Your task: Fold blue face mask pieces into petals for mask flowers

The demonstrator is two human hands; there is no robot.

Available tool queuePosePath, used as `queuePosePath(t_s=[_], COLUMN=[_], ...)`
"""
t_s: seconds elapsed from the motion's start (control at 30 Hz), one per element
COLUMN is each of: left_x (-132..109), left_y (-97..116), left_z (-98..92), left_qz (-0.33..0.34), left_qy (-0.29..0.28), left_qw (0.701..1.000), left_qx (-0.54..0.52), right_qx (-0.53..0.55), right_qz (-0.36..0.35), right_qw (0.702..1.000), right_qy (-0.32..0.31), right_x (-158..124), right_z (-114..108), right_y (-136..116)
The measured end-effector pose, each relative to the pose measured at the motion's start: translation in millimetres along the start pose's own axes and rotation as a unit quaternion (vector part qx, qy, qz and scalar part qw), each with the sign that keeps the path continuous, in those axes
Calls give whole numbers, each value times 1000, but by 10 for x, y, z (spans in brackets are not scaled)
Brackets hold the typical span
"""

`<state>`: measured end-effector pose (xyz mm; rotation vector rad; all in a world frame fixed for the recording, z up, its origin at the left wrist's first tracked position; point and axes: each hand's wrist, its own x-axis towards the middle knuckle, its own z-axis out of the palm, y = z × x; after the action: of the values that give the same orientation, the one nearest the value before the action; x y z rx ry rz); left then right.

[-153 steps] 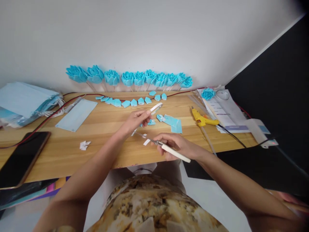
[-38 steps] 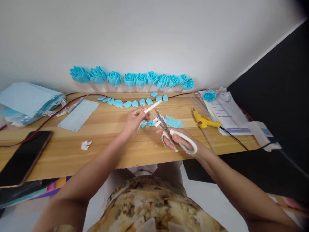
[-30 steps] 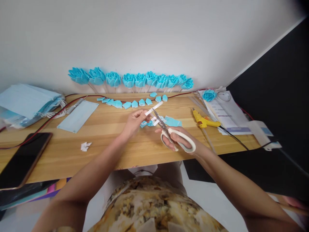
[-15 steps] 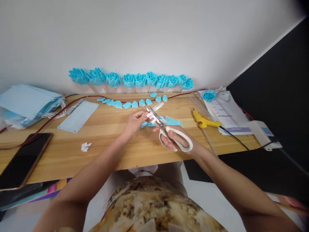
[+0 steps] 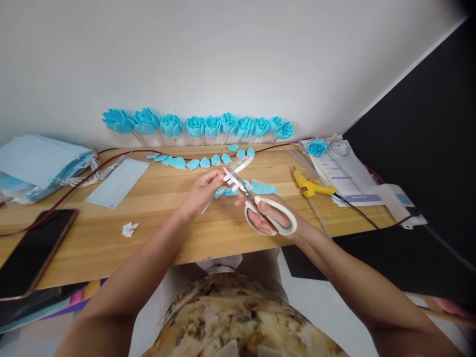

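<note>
Between the fingertips of my left hand (image 5: 206, 188) is a small white fringed strip (image 5: 232, 182), which looks like paper. My right hand (image 5: 266, 214) has its thumb and fingers through the white handles of a pair of scissors (image 5: 278, 218). The blades lie at the strip, close to my left fingertips. Behind them a curved white strip (image 5: 243, 163) rests beyond the blades. Blue cut pieces (image 5: 263, 187) lie on the wooden table (image 5: 163, 191), partly hidden by my hands and the scissors.
Blue flowers on sticks (image 5: 195, 127) lean against the wall. Blue petals (image 5: 205, 162) line the table's back. A yellow glue gun (image 5: 312, 188) lies right, near papers with a blue flower (image 5: 317, 147). To the left are a phone (image 5: 37, 250), face masks (image 5: 40, 158) and white scraps (image 5: 130, 229).
The scissor blades have closed somewhat around the strip. My left hand has shifted slightly left. The whole view has moved a little with my head.
</note>
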<state>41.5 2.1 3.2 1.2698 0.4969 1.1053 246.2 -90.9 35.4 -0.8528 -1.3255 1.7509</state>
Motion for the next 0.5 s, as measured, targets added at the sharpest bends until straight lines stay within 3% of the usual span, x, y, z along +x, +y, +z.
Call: queuePosePath(t_s=[0.23, 0.5], left_x=[-17, -12], left_y=[127, 121], left_z=[50, -12], left_qz=[-8, 21], left_qy=[-6, -22], left_qw=[996, 979], left_qx=[91, 200], right_qx=[9, -26], right_qz=[7, 36], right_qw=[1000, 999], right_qy=[0, 24], right_x=[-23, -23], right_z=[8, -28], right_y=[-6, -34])
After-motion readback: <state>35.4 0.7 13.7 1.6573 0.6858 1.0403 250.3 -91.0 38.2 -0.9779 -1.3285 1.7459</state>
